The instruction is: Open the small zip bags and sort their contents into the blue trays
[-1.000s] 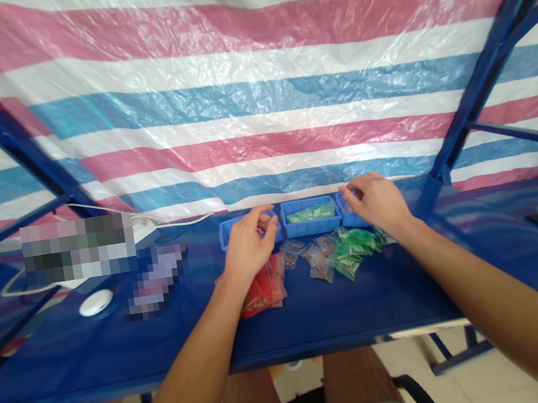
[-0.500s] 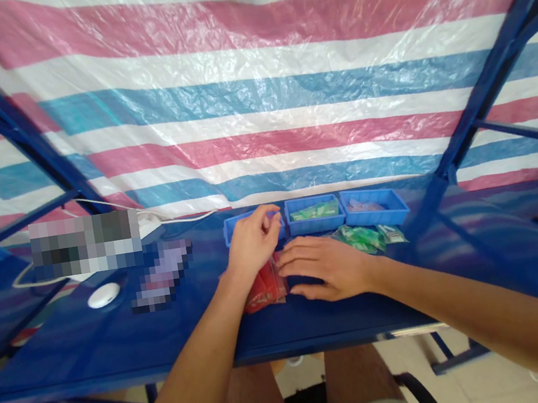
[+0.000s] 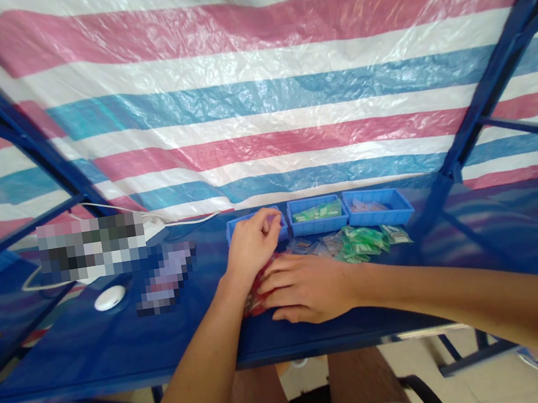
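Note:
My left hand (image 3: pixel 253 243) is raised in front of the left blue bin (image 3: pixel 232 232), partly covering it. Its fingers are curled in, and anything between them is hidden. My right hand (image 3: pixel 307 287) lies palm down, fingers stretched out, over a pile of red plastic packets (image 3: pixel 253 301). Most of that pile is covered by both hands. Beyond the right hand lie clear packets (image 3: pixel 304 245) and green packets (image 3: pixel 363 241) on the table. The middle blue bin (image 3: pixel 320 225) holds green packets, and the right blue bin (image 3: pixel 387 216) holds a few pale, pinkish ones.
The blue table (image 3: pixel 188 335) runs across the view. On its left are a white rounded object (image 3: pixel 110 298), a blurred-out flat item (image 3: pixel 166 277) and white cables (image 3: pixel 191 220). Blue metal posts (image 3: pixel 484 85) and a striped plastic sheet (image 3: pixel 263 94) stand behind.
My right hand has moved left and slightly nearer, now covering more of the red packets and uncovering the clear ones behind it. My left hand stays curled by the left bin.

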Demonstrator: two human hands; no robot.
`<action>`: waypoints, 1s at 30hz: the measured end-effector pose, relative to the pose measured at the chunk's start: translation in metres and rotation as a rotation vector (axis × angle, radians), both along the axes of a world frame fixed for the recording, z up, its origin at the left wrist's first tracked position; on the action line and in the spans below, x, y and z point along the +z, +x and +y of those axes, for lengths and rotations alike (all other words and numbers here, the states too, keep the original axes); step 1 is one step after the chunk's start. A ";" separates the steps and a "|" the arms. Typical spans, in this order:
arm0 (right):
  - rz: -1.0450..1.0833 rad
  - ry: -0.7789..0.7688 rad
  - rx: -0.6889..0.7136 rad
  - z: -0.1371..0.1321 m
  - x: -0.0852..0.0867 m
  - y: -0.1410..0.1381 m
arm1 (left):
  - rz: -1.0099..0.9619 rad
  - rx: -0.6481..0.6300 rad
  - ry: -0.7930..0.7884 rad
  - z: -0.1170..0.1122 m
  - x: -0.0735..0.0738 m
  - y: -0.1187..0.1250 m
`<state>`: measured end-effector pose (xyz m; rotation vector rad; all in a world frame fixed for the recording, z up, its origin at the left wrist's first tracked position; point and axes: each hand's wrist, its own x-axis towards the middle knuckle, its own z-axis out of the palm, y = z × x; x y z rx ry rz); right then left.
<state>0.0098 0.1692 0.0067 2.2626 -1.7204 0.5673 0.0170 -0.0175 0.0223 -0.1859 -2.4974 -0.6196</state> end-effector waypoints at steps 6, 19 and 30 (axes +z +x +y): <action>-0.015 0.012 0.021 -0.009 0.007 0.000 | 0.000 0.010 0.021 -0.001 0.003 0.002; -0.449 0.026 -0.034 0.032 0.035 -0.034 | 0.029 -0.063 0.341 0.003 0.003 0.002; -0.509 0.059 -0.584 0.015 0.014 -0.013 | 0.030 -0.035 0.070 0.004 0.005 0.004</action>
